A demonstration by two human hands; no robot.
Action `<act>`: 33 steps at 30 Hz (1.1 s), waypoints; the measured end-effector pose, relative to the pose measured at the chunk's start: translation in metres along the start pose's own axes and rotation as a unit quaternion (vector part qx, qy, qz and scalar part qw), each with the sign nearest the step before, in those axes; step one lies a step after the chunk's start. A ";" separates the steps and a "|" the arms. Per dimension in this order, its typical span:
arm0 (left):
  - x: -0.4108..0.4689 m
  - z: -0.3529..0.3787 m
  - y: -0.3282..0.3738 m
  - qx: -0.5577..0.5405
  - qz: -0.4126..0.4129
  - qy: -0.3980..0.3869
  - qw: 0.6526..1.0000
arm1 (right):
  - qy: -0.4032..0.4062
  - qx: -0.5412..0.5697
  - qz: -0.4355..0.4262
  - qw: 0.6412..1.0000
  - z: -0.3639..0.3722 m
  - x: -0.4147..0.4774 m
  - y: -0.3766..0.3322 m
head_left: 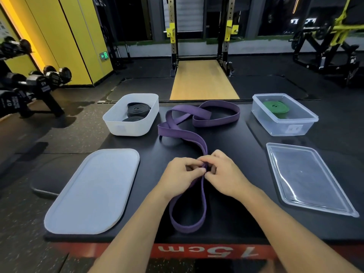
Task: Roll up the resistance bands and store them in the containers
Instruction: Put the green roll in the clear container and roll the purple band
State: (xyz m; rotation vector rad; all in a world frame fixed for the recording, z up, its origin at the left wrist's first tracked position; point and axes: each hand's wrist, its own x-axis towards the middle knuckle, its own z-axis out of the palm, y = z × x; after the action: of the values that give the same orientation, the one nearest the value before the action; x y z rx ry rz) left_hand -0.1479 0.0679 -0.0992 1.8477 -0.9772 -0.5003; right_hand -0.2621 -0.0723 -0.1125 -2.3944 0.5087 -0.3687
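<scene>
A long purple resistance band (183, 133) lies unrolled across the black platform, looping at the far side and again near the front edge. My left hand (182, 174) and my right hand (222, 172) both pinch the band at the same spot in the middle, fingertips almost touching. A white container (118, 123) at the far left holds two rolled black bands (137, 109). A clear container (295, 127) at the far right holds a rolled green band (275, 108).
A white lid (92, 192) lies at the near left and a clear lid (309, 178) at the near right. The platform's front edge is red, marked 15cm. A dumbbell rack (29, 83) stands at the left, a squat rack (201, 36) beyond.
</scene>
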 end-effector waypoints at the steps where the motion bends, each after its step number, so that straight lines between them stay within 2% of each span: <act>1: -0.003 -0.001 0.002 -0.012 0.006 -0.019 1.000 | -0.001 -0.039 0.000 0.999 -0.002 -0.001 0.002; 3: -0.011 -0.006 0.005 -0.027 0.018 -0.046 0.998 | 0.035 -0.101 0.001 0.994 -0.006 -0.006 0.007; 8: -0.029 -0.022 0.000 -0.044 0.028 -0.129 0.990 | 0.198 -0.175 -0.021 0.964 -0.004 -0.011 0.013; 13: -0.034 -0.031 -0.014 0.055 0.036 -0.036 0.997 | 0.247 -0.254 -0.033 0.935 -0.006 -0.017 0.023; 16: -0.046 -0.031 -0.015 0.085 0.038 -0.061 0.994 | 0.223 -0.285 -0.079 0.929 -0.006 -0.024 0.021; 19: -0.059 -0.026 -0.015 0.199 0.093 -0.134 0.966 | 0.125 -0.300 -0.173 0.930 -0.004 -0.034 0.013; 22: -0.059 -0.020 -0.022 0.280 0.149 -0.108 0.942 | 0.027 -0.329 -0.200 0.922 0.001 -0.043 0.008; 25: -0.053 -0.021 -0.026 0.260 0.171 -0.090 0.946 | -0.003 -0.345 -0.214 0.914 0.003 -0.046 0.006; 28: -0.049 -0.029 -0.032 0.175 0.140 -0.071 0.972 | 0.015 -0.352 -0.221 0.909 -0.001 -0.050 0.002; 33: -0.047 -0.026 -0.034 0.136 0.138 -0.054 0.979 | -0.017 -0.314 -0.216 0.925 0.004 -0.044 0.006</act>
State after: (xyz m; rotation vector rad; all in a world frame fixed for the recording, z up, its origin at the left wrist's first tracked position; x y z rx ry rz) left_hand -0.1441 0.1273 -0.1209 1.8952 -1.4111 -0.3113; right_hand -0.3009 -0.0542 -0.1250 -3.1392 0.0651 -0.3934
